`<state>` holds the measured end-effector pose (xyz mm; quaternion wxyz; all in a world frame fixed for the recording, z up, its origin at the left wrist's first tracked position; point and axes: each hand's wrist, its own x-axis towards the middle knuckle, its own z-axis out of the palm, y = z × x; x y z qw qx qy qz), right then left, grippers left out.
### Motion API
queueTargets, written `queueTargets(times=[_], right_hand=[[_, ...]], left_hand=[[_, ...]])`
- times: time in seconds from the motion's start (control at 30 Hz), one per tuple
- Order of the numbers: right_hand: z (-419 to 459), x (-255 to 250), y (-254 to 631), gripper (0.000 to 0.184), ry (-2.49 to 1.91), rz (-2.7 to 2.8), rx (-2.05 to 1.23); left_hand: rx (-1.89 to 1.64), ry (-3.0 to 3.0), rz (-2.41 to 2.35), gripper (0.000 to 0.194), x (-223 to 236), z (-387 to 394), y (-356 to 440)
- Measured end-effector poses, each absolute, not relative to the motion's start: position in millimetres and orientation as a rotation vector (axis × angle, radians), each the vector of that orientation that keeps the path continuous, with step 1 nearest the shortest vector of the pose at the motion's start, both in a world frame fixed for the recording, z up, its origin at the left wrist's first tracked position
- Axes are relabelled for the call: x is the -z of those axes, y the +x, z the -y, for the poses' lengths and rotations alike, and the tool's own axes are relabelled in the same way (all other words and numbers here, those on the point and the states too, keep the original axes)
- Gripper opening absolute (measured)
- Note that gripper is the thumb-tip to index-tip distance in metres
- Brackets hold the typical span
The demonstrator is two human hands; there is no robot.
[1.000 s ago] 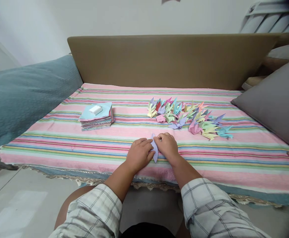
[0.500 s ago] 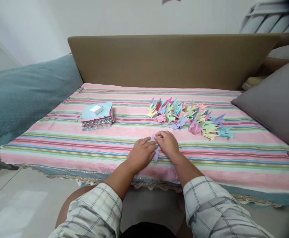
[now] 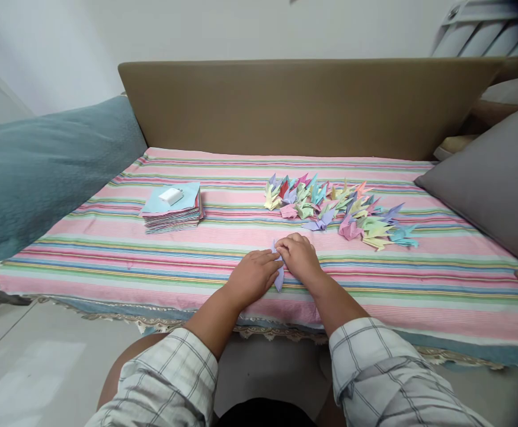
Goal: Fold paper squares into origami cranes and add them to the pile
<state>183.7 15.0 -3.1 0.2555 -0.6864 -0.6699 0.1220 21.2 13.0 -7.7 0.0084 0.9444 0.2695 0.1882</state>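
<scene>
Paper (image 3: 279,280), lilac and folded narrow, lies under and between the fingers, its long axis running from near the cloth's front edge toward the backrest (image 3: 285,110), with the left hand (image 3: 250,275) stretched flat across its middle, fingers extended and gripping nothing. At its far end the right hand (image 3: 301,256) has thumb and forefinger drawn close (pinched on the paper or merely touching, I can't quite tell at this size). Striped cloth (image 3: 152,279) flanks both hands, folded cranes (image 3: 304,209) sit beyond the right fingers, and a paper stack (image 3: 172,222) lies well left.
</scene>
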Motion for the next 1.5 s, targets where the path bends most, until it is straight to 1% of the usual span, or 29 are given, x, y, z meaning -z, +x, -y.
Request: queueTargets(times=[0.17,0.5,0.63,0.7,0.8,0.93,1.1,1.23,1.33,1.43,1.5], right_hand=[[-15,4,183,0.017,-1.924,1.853,-0.298],[-18,13,187,0.035,-1.881,1.831,-0.264],[-13,13,196,0.034,-1.633,1.718,-0.306],[-9,11,199,0.034,-1.517,1.775,-0.366],[-2,9,200,0.034,-1.518,1.893,-0.425],[3,7,200,0.036,-1.553,1.88,-0.382],[9,7,208,0.029,-1.312,2.042,-0.354],[17,7,214,0.026,-1.193,2.168,-0.199],[20,7,216,0.027,-1.099,2.25,-0.139],[20,9,217,0.026,-1.052,2.262,-0.165],[20,10,218,0.024,-1.065,2.237,-0.198]], left_hand=[[-0.578,2.936,-0.834,0.028,6,-13,22],[-0.57,2.921,-0.834,0.029,6,-13,22],[-0.577,2.923,-0.845,0.026,8,-14,21],[-0.573,2.919,-0.855,0.026,8,-14,21],[-0.576,2.908,-0.856,0.027,9,-14,21],[-0.632,2.877,-0.891,0.027,8,-14,20],[-0.734,2.732,-0.976,0.024,4,-13,19],[-0.708,2.709,-0.947,0.018,1,-14,18],[-0.676,2.7,-0.932,0.023,-2,-15,17],[-0.634,2.667,-0.911,0.038,-6,-16,14],[-0.619,2.642,-0.9,0.041,-7,-17,13]])
